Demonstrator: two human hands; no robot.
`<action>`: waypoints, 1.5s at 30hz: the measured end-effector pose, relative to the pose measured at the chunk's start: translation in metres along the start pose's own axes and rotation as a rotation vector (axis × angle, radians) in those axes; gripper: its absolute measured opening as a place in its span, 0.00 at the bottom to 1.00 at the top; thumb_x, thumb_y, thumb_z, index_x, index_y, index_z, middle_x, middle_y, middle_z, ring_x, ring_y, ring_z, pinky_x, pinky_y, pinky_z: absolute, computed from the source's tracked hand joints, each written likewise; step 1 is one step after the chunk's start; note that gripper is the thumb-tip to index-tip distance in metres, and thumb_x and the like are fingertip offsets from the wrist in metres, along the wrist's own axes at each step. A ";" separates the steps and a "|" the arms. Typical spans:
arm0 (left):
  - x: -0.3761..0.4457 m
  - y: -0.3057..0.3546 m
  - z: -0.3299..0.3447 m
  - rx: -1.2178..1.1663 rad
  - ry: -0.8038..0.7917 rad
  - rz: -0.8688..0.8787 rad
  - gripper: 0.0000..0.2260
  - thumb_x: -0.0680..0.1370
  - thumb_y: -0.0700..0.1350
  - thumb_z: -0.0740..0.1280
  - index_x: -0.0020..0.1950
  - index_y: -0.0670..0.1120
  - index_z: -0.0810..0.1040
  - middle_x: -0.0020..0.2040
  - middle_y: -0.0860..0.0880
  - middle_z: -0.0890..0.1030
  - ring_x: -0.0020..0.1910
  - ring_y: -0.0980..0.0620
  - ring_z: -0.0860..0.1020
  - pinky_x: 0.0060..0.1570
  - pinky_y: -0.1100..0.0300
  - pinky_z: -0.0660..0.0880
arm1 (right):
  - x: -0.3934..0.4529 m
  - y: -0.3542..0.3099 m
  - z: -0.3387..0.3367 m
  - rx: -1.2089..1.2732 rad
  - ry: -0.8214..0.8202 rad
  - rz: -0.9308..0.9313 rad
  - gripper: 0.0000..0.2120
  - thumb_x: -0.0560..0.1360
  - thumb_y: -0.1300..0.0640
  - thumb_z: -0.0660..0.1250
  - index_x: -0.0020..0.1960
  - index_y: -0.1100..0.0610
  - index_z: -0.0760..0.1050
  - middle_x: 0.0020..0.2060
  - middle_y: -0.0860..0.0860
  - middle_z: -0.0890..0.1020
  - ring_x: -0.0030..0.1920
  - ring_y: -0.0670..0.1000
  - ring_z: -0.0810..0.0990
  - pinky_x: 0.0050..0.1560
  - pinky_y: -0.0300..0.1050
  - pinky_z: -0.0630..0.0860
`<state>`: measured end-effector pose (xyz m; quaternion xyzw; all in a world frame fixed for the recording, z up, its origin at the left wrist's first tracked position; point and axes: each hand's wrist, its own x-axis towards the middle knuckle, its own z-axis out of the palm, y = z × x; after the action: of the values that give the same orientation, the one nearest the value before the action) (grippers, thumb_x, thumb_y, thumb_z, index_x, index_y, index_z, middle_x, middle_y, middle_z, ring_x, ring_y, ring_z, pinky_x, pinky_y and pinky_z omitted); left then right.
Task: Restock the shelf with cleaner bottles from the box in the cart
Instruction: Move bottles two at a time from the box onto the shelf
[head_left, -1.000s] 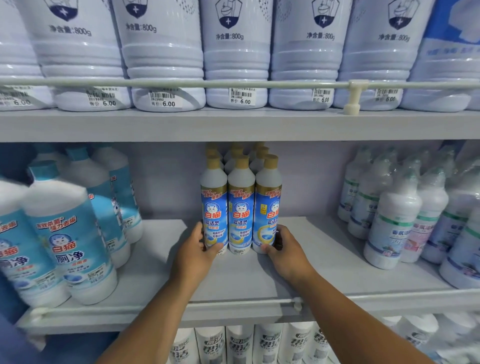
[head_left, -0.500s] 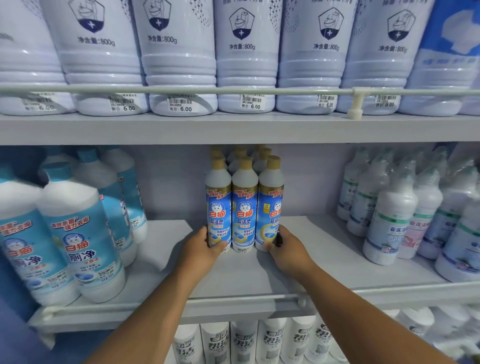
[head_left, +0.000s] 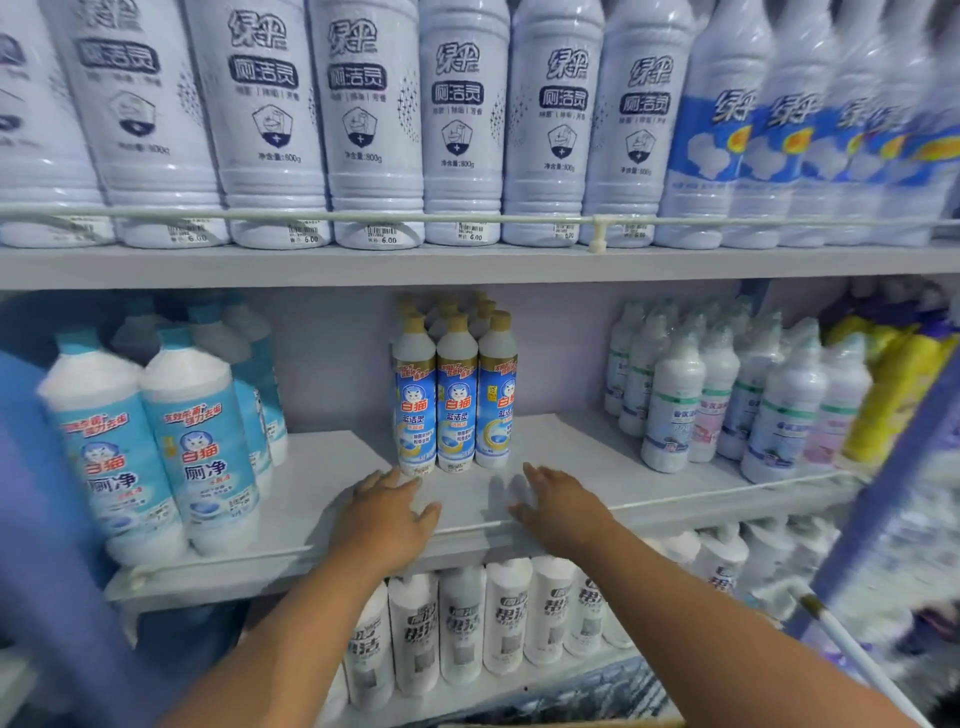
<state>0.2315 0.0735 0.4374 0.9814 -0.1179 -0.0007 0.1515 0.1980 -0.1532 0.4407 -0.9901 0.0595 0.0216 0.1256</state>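
A tight block of slim cleaner bottles (head_left: 456, 400) with gold caps and blue labels stands upright in the middle of the grey middle shelf (head_left: 566, 447), three across the front and more behind. My left hand (head_left: 387, 512) hovers in front of the block, fingers spread and relaxed, its fingertips close to the left bottle's base. My right hand (head_left: 558, 501) is to the right, open, a little short of the right bottle, holding nothing. The box and cart are out of view, apart from a cardboard edge (head_left: 561, 723) at the bottom.
Large white-and-blue bottles (head_left: 192, 447) crowd the shelf's left end; shrink-wrapped white bottles (head_left: 727, 395) and yellow ones (head_left: 893, 384) fill the right. A white rail (head_left: 519, 219) fronts the upper shelf of big white bottles (head_left: 457, 119). White bottles (head_left: 467, 623) stand on the shelf below.
Both hands have let go of the sides of the bottle block and pulled back toward the shelf's front edge, fingers now spread. The view has tilted upward and pulled back.
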 end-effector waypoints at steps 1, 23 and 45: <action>-0.009 0.003 0.002 0.012 0.004 0.011 0.29 0.80 0.65 0.55 0.79 0.55 0.61 0.81 0.52 0.56 0.79 0.50 0.54 0.76 0.55 0.53 | -0.010 0.003 0.001 -0.020 0.009 -0.020 0.32 0.82 0.42 0.57 0.81 0.54 0.53 0.78 0.55 0.62 0.76 0.56 0.61 0.74 0.52 0.63; -0.262 0.119 0.146 0.000 -0.131 -0.135 0.31 0.80 0.64 0.56 0.79 0.50 0.62 0.79 0.47 0.61 0.78 0.44 0.58 0.74 0.47 0.61 | -0.256 0.157 0.110 0.022 -0.168 -0.093 0.36 0.81 0.39 0.57 0.81 0.55 0.50 0.80 0.56 0.54 0.79 0.59 0.54 0.75 0.60 0.60; -0.225 0.060 0.386 -0.345 -0.700 -0.619 0.26 0.81 0.62 0.58 0.69 0.44 0.72 0.66 0.44 0.77 0.63 0.45 0.76 0.58 0.59 0.72 | -0.225 0.221 0.353 0.438 -0.720 0.595 0.27 0.84 0.41 0.52 0.69 0.61 0.70 0.65 0.62 0.76 0.63 0.60 0.76 0.58 0.46 0.73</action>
<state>-0.0154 -0.0448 0.0794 0.8717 0.1372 -0.3947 0.2559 -0.0622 -0.2519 0.0573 -0.8106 0.2947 0.3830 0.3307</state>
